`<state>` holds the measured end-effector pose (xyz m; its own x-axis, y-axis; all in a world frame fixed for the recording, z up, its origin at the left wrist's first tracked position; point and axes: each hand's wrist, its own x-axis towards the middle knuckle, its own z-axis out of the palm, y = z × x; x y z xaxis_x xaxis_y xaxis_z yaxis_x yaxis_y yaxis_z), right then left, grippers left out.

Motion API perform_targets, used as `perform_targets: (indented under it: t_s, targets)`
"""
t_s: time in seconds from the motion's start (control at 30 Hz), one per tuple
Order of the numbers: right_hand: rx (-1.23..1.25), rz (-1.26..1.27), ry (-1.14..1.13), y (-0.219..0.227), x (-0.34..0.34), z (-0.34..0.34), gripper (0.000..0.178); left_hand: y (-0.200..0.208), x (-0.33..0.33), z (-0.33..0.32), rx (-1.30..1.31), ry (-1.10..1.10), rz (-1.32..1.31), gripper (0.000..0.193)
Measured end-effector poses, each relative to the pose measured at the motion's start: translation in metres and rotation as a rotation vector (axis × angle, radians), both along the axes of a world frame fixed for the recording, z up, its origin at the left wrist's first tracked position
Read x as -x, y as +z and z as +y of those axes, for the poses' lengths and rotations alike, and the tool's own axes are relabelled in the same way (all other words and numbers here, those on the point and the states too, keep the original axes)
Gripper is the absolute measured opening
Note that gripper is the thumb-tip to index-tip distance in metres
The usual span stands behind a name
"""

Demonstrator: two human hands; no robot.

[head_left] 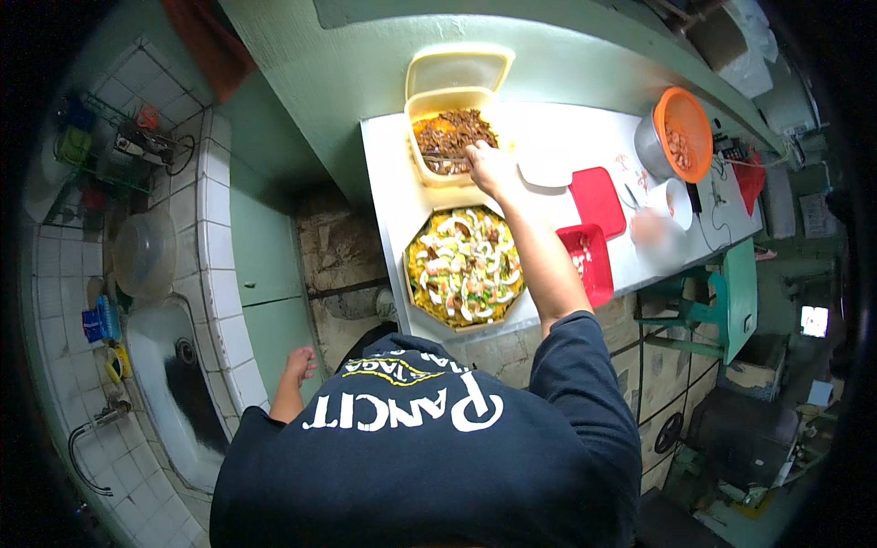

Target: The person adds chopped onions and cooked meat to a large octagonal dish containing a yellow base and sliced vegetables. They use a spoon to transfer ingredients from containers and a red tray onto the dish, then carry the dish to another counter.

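My right hand (484, 167) reaches over the near right corner of a yellow plastic tub (437, 194). Its fingers are closed on what looks like a thin utensil (448, 158), lying across the tub's contents; its exact kind is hard to make out. Inside are dark brown chopped pieces (454, 131) with some orange at the left. Just in front of the tub stands an octagonal tray (408, 290) of yellow noodles (464, 265) topped with egg slices, shrimp and green bits. Away from the table, my left hand (300, 363) hangs low by my side, fingers loosely bent and nothing visible in it.
Right of my forearm are a red container (598, 274), a red lid (600, 203), a white lid (545, 173) and a white bowl (678, 205). Farther right, an orange colander (699, 137) rests in a metal pot (650, 151). A green chair (738, 301) and a sink (151, 342) flank the table.
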<state>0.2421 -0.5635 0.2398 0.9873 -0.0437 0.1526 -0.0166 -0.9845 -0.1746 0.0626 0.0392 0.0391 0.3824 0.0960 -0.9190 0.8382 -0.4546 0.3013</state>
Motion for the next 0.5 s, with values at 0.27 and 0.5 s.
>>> perform_targets:
  t_s: [0.27,0.5]
  targets:
    - [0.014,-0.008,-0.343,0.045,-0.014,-0.034,0.023,0.008,0.002,0.04,-0.072,-0.171,-0.006,0.031]
    - [0.04,-0.014,-0.31,0.032,-0.013,0.007,0.023,-0.011,-0.038,0.03,-0.001,0.056,-0.006,0.034]
